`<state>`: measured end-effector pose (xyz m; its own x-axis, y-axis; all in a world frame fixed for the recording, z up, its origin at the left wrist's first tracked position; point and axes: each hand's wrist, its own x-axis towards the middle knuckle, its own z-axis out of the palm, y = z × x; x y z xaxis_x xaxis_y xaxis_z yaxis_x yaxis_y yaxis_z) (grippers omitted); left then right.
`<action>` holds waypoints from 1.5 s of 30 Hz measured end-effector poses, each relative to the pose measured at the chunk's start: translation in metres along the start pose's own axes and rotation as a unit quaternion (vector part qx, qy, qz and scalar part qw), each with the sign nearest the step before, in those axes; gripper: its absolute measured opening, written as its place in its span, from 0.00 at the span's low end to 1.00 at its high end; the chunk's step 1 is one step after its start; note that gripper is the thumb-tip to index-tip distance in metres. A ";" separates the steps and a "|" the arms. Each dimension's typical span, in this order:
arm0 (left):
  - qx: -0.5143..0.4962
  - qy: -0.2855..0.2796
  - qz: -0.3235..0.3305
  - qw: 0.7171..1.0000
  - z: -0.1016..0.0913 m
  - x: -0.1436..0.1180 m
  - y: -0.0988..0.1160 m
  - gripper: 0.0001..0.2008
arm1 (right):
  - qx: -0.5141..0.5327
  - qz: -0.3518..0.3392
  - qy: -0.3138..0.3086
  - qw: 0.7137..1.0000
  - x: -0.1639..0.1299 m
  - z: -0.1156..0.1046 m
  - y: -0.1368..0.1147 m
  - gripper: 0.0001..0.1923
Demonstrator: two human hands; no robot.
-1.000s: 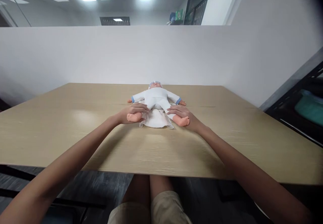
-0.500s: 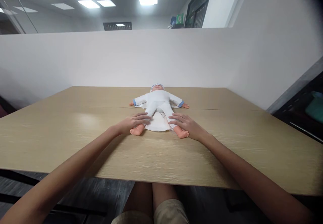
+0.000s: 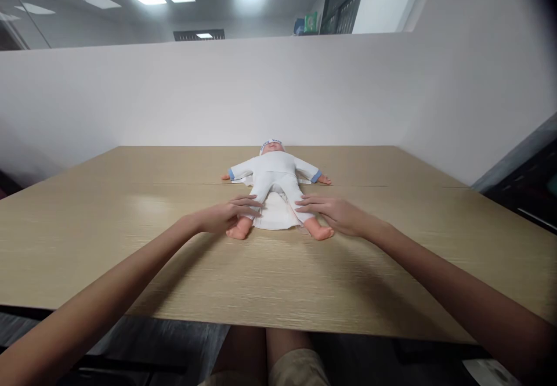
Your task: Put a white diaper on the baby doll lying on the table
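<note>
A baby doll (image 3: 274, 165) lies on its back on the wooden table, head away from me, arms spread and legs apart. It wears a white top with blue cuffs, white trousers and a patterned cap (image 3: 264, 146). A white cloth or pad (image 3: 276, 215) shows between its legs. My left hand (image 3: 228, 212) rests at the doll's lower leg on the left, fingers stretched across the trouser leg. My right hand (image 3: 337, 212) is at the other lower leg, fingers extended over the trouser leg. Both bare doll feet stick out below the trousers.
The wooden table (image 3: 183, 281) reaches a white wall (image 3: 217, 96) at the back. A glass panel tops the wall. A dark object (image 3: 531, 171) stands beyond the table's right edge. My knees are under the front edge.
My right hand has shifted slightly right and its wrist has risen. My left hand stays at the doll's leg. The view has tilted down a little.
</note>
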<state>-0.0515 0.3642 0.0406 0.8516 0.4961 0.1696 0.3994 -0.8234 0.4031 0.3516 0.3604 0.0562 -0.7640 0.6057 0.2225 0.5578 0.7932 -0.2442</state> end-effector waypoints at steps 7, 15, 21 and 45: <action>0.023 0.057 -0.085 0.995 0.014 0.014 0.032 0.25 | -0.157 0.065 0.053 0.984 0.012 0.035 -0.063 0.32; 0.178 0.129 -0.141 0.965 0.048 0.033 0.036 0.13 | -0.250 0.122 0.087 0.957 0.022 0.062 -0.068 0.20; 0.255 0.135 -0.132 0.948 0.051 0.034 0.044 0.06 | -0.237 0.115 0.115 0.958 0.015 0.064 -0.062 0.16; 0.081 0.206 -0.200 0.954 0.054 -0.002 0.099 0.09 | -0.082 0.128 0.174 0.973 -0.027 0.051 -0.105 0.14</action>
<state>0.0045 0.2666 0.0311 0.4276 0.8183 0.3841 0.7404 -0.5608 0.3706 0.2974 0.2573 0.0280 -0.4529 0.7460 0.4882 0.7814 0.5958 -0.1855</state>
